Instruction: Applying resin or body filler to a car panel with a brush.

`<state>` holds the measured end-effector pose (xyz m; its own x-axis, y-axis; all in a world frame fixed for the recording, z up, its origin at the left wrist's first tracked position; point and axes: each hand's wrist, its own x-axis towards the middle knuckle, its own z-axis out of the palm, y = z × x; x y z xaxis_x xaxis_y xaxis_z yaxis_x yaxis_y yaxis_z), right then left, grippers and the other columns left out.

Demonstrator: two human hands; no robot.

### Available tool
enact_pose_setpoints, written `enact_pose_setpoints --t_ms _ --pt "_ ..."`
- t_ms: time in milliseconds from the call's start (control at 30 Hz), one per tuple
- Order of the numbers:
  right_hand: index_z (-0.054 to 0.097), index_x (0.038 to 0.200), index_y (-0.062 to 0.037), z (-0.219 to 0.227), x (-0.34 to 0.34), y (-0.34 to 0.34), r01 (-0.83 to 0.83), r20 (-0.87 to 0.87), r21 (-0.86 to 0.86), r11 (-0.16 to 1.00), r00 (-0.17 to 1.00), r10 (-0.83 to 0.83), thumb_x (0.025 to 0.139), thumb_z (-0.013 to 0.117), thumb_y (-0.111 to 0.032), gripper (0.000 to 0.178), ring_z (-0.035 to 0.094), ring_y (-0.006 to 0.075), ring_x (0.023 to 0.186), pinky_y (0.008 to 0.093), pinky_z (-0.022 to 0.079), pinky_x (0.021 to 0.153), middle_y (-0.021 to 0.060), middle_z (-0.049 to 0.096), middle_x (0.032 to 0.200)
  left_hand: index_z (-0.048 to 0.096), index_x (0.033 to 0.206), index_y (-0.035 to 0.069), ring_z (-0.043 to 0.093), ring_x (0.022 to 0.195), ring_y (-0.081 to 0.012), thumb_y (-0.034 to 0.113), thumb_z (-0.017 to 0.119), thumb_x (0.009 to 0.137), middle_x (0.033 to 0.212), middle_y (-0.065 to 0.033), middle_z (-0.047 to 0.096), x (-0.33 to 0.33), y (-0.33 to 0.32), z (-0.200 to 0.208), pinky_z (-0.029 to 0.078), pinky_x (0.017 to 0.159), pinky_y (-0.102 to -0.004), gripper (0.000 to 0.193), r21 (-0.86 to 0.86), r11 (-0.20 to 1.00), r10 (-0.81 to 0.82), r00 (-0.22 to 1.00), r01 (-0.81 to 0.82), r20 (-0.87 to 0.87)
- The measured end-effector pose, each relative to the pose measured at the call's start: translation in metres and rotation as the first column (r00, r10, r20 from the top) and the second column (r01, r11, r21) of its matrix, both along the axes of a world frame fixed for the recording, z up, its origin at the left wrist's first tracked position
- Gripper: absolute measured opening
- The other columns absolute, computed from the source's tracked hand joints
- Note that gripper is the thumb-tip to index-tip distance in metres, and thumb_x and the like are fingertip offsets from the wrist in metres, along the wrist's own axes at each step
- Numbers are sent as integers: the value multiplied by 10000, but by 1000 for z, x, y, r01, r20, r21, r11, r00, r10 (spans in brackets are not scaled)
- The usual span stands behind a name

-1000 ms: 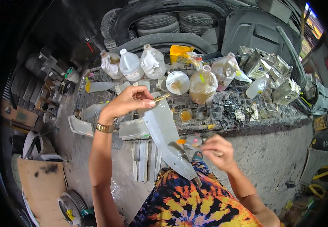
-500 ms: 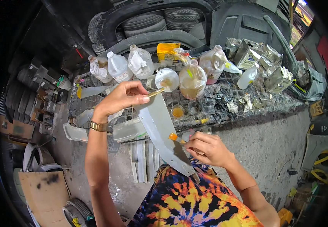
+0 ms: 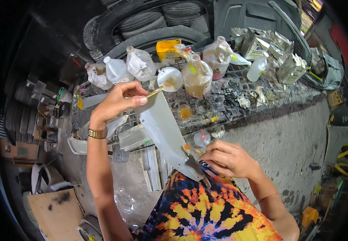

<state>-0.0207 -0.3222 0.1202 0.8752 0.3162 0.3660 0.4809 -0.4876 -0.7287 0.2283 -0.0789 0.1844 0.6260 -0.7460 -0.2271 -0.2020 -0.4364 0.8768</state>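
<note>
A long, curved grey panel (image 3: 162,127) slants from the bench side down to my lap, its pale face glossy in places. My left hand (image 3: 119,101) pinches its upper end, where a thin wooden strip (image 3: 154,92) lies along the edge between thumb and fingers. Another brownish strip (image 3: 206,183) shows at the lower end, by my tie-dyed shirt. Closed around a small brush (image 3: 198,152), my right hand (image 3: 229,159) is beside the panel's right edge. The brush's orange tip (image 3: 187,147) is over the lower part of the panel; whether it touches I cannot tell.
A cluttered bench (image 3: 238,114) carries a cup of amber liquid (image 3: 185,111), a white tub (image 3: 170,79), several plastic jugs (image 3: 197,76) and metal cans (image 3: 256,43). More panel pieces (image 3: 136,137) lie at its left front. Cardboard (image 3: 55,209) leans low at left.
The brush tip has shifted slightly right and looks narrower, the brush having turned. My right hand has moved a little right, uncovering a clear lid behind it. The whole view has shifted slightly.
</note>
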Motion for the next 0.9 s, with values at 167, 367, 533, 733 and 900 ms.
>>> enact_pose_setpoints --t_ms 167,367,533,733,900 --pt "583 998 -60 -4 -12 -6 -104 -94 -15 994 990 102 836 613 -92 168 598 285 842 388 509 683 88 552 952 638 907 41 526 787 -67 334 734 781 829 17 592 6 -3 -2 420 691 -225 333 0 1000 6 1000 -6 11" --pt "589 995 -63 -3 -30 -21 -133 -132 102 986 980 146 849 606 -93 150 607 272 841 377 510 680 83 560 952 628 898 49 523 773 -58 332 723 780 818 24 592 3 -2 -3 416 686 -217 321 15 1000 7 1000 -8 27" --pt "589 992 -57 -3 -24 -11 -4 -34 57 998 999 5 858 600 -95 140 604 272 837 371 506 671 81 556 931 625 896 45 526 782 -60 331 714 780 840 15 604 1 -12 1 422 694 -223 321 50 999 -12 1000 11 16" --pt "575 958 -43 -7 -28 -12 -87 -93 48 995 992 91 852 577 -75 111 576 285 795 393 494 653 93 508 870 630 921 35 524 791 -63 324 709 787 858 7 605 -1 -17 3 419 705 -219 328 56 998 -29 1000 28 13" --pt "568 969 -38 -3 -38 -17 -127 -144 60 990 980 135 845 563 -81 131 570 285 807 391 493 657 98 495 881 638 938 25 508 761 -59 333 707 789 839 13 598 2 -19 -1 405 682 -215 349 38 999 -39 999 39 2"
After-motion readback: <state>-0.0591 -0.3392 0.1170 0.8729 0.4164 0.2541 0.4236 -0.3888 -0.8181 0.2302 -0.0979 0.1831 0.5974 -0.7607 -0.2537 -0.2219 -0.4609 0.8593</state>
